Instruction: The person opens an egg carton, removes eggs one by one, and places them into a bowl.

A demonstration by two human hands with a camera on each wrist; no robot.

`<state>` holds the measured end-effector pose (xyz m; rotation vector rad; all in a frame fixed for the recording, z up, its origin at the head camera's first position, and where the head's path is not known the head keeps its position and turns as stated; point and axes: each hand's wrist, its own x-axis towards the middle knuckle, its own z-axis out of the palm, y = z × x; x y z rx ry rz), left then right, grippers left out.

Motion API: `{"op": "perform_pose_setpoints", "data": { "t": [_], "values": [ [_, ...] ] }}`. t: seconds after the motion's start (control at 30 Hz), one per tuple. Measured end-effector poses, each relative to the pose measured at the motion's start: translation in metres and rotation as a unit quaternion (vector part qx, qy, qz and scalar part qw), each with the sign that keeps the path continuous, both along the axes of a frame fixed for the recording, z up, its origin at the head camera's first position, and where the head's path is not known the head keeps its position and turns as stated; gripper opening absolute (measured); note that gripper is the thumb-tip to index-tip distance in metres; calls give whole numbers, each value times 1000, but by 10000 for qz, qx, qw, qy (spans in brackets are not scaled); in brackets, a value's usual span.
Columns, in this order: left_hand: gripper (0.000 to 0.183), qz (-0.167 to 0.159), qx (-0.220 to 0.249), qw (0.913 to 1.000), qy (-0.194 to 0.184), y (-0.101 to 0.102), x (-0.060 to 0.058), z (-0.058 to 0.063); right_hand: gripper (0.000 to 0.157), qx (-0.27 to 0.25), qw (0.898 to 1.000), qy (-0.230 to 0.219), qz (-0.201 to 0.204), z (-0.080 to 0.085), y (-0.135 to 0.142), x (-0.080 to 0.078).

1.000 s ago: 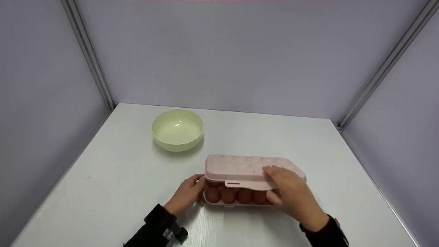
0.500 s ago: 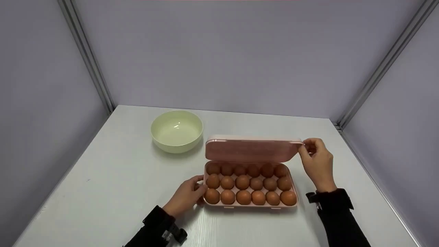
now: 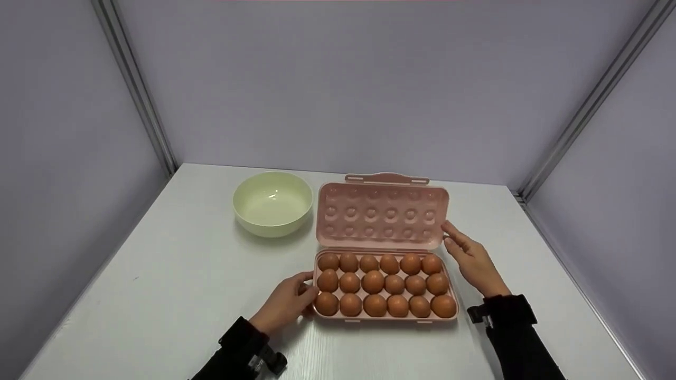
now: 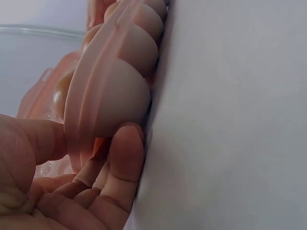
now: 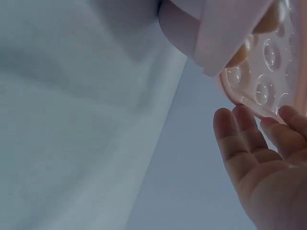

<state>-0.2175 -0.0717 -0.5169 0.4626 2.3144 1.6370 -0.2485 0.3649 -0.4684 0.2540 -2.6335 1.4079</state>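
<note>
A pink plastic egg carton (image 3: 458, 311) lies with its lid (image 3: 381, 211) swung up and back, dimpled inside showing. Rows of brown eggs (image 3: 373, 281) fill the base. My left hand (image 3: 285, 303) grips the base's left end; the left wrist view shows the thumb (image 4: 45, 141) at the rim and fingers (image 4: 125, 158) curled below, beside the rounded egg cups (image 4: 124, 98). Beside the lid's right edge is my right hand (image 3: 475, 264), its fingertips right at that edge. In the right wrist view its fingers (image 5: 228, 132) are extended, with nothing enclosed by them.
A pale green bowl (image 3: 272, 203) stands behind and left of the carton, near the lid's left edge. Everything sits on a white table (image 3: 174, 285). Grey-white panels (image 3: 338, 84) rise behind and at both sides, with metal posts at the corners.
The carton's lid has gone from nearly closed to swung fully back, uncovering the eggs. My right hand moved from the lid's front to its right edge and loosened its grip. The left hand stayed.
</note>
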Motion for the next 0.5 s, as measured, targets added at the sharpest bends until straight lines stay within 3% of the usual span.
{"op": "perform_pose_setpoints", "data": {
  "t": [0.5],
  "values": [
    [51,-9,156,9997,-169,0,-1,1,62,-92,9974,-625,339,-6,5,-1]
  ]
}}
